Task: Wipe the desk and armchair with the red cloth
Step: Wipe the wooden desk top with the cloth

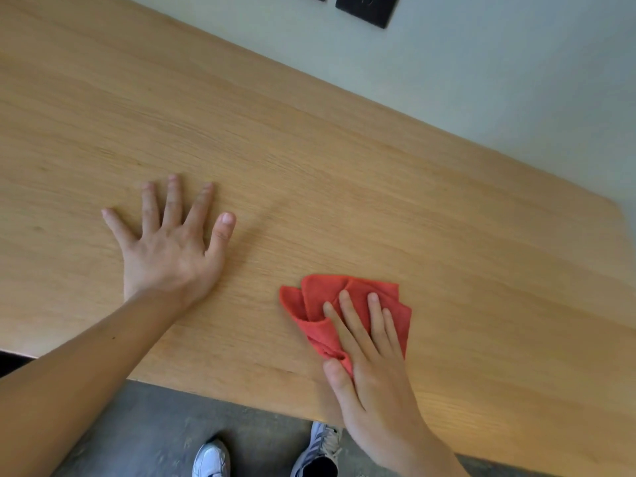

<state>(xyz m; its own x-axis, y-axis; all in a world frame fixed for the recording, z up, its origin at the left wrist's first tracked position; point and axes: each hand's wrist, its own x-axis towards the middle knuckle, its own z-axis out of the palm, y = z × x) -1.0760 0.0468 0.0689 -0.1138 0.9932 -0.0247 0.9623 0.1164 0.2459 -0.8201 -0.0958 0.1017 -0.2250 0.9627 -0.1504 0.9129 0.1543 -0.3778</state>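
A light oak-grain wooden table (309, 149) fills most of the frame, running diagonally from the upper left to the lower right. The left hand (172, 249) lies palm-down on it at centre left, its fingers (172, 197) spread wide and flat against the wood, holding nothing. The right hand (371, 366) sits at lower centre right, pressing a crumpled red microfibre cloth (330, 304) onto the table near its front edge; four fingers lie nearly together on top of the cloth, the thumb beside its lower fold. White-and-black sneakers (316, 449) stand on the grey floor (144, 425) at the bottom. A pale wall (481, 80) occupies the upper right.
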